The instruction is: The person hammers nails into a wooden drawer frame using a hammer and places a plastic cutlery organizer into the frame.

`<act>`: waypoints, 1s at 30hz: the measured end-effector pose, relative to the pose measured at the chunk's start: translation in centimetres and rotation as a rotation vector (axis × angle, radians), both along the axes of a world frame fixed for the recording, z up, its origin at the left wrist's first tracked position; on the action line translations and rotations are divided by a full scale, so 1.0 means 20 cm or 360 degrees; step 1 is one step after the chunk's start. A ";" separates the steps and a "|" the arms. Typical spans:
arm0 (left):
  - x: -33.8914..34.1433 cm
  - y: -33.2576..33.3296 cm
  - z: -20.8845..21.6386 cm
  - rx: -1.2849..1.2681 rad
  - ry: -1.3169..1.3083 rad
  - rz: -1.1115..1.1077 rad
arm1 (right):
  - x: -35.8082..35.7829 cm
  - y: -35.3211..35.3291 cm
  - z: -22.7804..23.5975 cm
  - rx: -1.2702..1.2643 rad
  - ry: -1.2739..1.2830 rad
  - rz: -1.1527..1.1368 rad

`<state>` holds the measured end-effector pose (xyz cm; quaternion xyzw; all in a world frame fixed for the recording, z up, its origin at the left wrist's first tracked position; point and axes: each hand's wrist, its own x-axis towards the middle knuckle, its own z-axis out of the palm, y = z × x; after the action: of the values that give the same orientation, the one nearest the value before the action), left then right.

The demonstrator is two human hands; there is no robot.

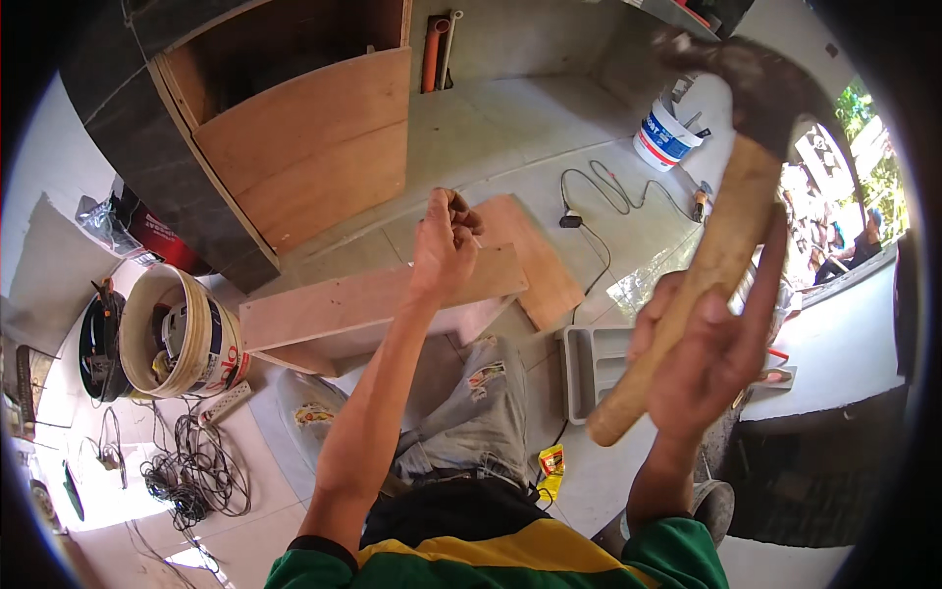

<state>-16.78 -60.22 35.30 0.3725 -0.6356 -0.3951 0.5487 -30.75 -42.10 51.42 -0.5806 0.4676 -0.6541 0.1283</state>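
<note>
My right hand (699,358) is wrapped round the wooden handle of a hammer (702,275). The hammer is raised on the right, its dark metal head up and smeared by motion. Over the far right part of a wooden box frame (363,304), my left hand (447,245) is closed in a pinch; what its fingertips hold, if anything, is too small to name. The frame stands in front of my knees, its long plywood edge facing up with small dark spots along it. Beyond its right end, a flat plywood piece (535,270) lies on the floor.
On the left stand a white bucket (152,344) of tools and a black bucket (90,339), near tangled cables (191,471). A grey tray (581,378) and a yellow packet (551,471) lie on the right. Farther off are a cord (599,201), a paint bucket (667,137) and a plywood-fronted cabinet (304,147).
</note>
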 end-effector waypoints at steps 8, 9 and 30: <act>0.00 0.00 -0.02 0.0020 -0.0065 0.0011 | -0.05 -0.07 -0.29 0.0923 0.0346 0.0154; 0.00 0.00 -0.03 0.0024 -0.0063 0.0001 | -0.04 -0.06 -0.24 0.0691 0.0307 0.0067; 0.63 0.47 0.26 -0.0505 -0.1192 0.0344 | -0.45 0.25 -1.32 0.1548 -0.0455 -0.0338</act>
<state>-4.23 -50.75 40.54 0.4658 -0.8014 -0.0697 0.3687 -39.77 -37.01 25.05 -0.3079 0.7518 -0.4433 0.3789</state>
